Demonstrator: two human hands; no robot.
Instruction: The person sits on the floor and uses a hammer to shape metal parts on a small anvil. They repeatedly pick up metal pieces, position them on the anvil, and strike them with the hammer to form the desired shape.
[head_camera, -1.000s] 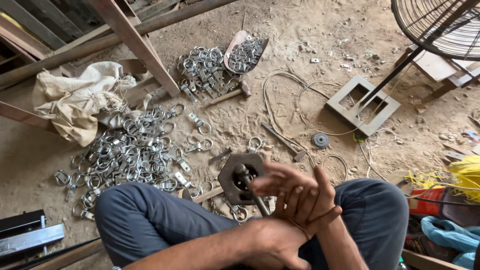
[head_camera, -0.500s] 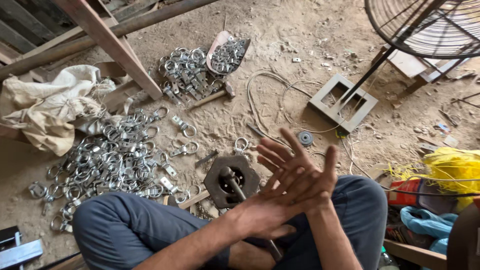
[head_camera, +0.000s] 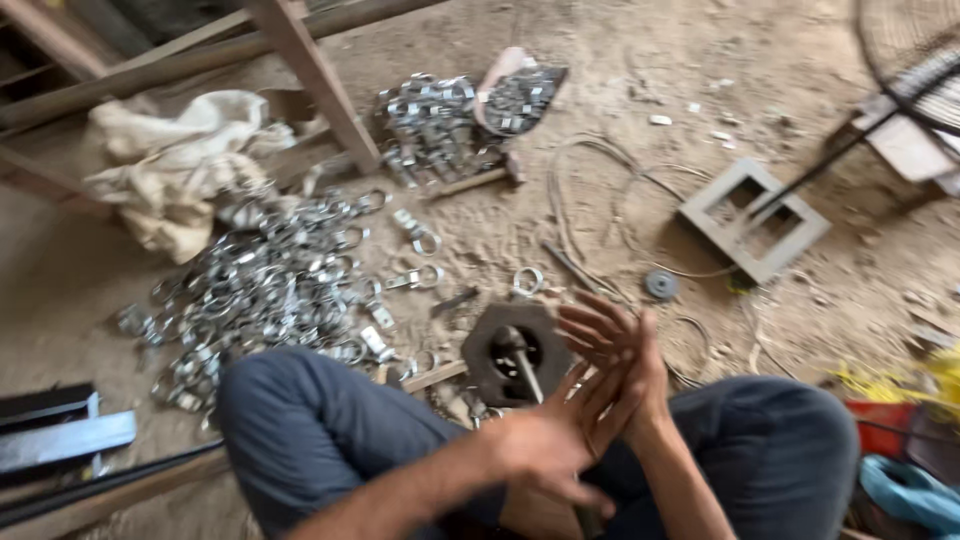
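Floor (head_camera: 620, 90): bare sandy dirt.
On it: heap of metal clamps (head_camera: 270, 290), cloth sack (head_camera: 175, 165), grey square frame (head_camera: 755, 220), hexagonal metal block (head_camera: 490, 375), wire loops (head_camera: 600, 215).

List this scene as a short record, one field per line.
setting: dirt floor, seen from above by a seated person
left hand: open, palm against the right hand, holding nothing
right hand: open, fingers spread, pressed to the left hand
nearest thing: dark metal block with a rod standing in its hole, just beyond the hands
left of it: heap of metal clamps
further back: second clamp pile, cloth sack
right side: square grey frame, loose wire
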